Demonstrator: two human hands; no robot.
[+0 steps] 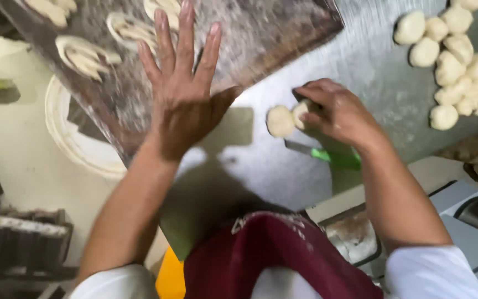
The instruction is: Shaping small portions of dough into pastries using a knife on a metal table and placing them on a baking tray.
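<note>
Flour-dusted steel bench (360, 61) carries a heap of dough balls (460, 66). Left hand (186, 94) hovers flat, fingers spread, over a dark tray (261, 33); right hand (336, 111) pinches a dough piece (301, 112) beside another dough ball (280, 121).

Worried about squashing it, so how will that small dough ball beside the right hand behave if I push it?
The dough ball looks soft, so it would likely dent. Its rounded shape might roll slightly on the floured metal table, probably without sticking.
</note>
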